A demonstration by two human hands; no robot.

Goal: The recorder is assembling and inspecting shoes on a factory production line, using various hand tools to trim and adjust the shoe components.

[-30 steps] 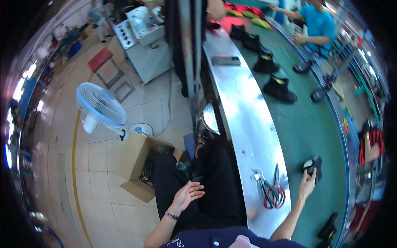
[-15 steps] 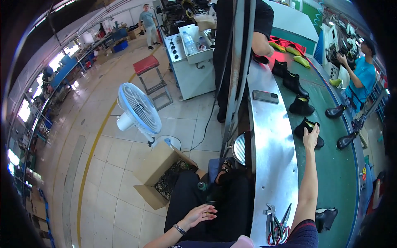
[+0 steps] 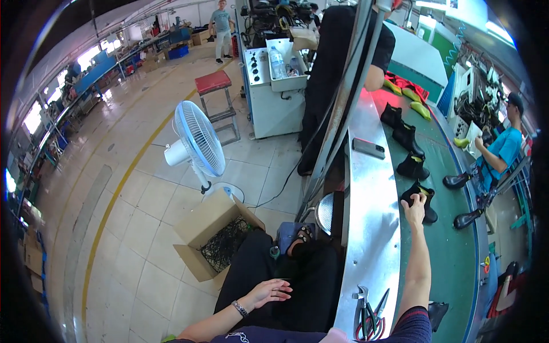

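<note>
My right hand (image 3: pixel 416 210) reaches out over the green belt, its fingers curled around the upper part of a black ankle boot (image 3: pixel 428 212) with a yellowish inside. The hand covers part of that boot. Beyond it stand more black boots, among them one just ahead (image 3: pixel 413 168) and another farther up the belt (image 3: pixel 406 140). My left hand (image 3: pixel 269 292) is held above my lap, fingers stretched and slightly apart, with no object clearly in it. A metal bracelet is on that wrist.
A metal ledge (image 3: pixel 366 228) borders the belt, carrying a phone (image 3: pixel 369 148), pliers (image 3: pixel 363 306) and scissors (image 3: pixel 378 317). Left of my legs are a carton (image 3: pixel 191 240) of black tangled strands and a fan (image 3: pixel 197 140). A co-worker (image 3: pixel 506 151) sits across; another (image 3: pixel 343 63) stands ahead.
The view has shifted somewhat. My right hand has moved from the boot's top toward its left side, and its fingers have curled more. My left hand stays over my lap.
</note>
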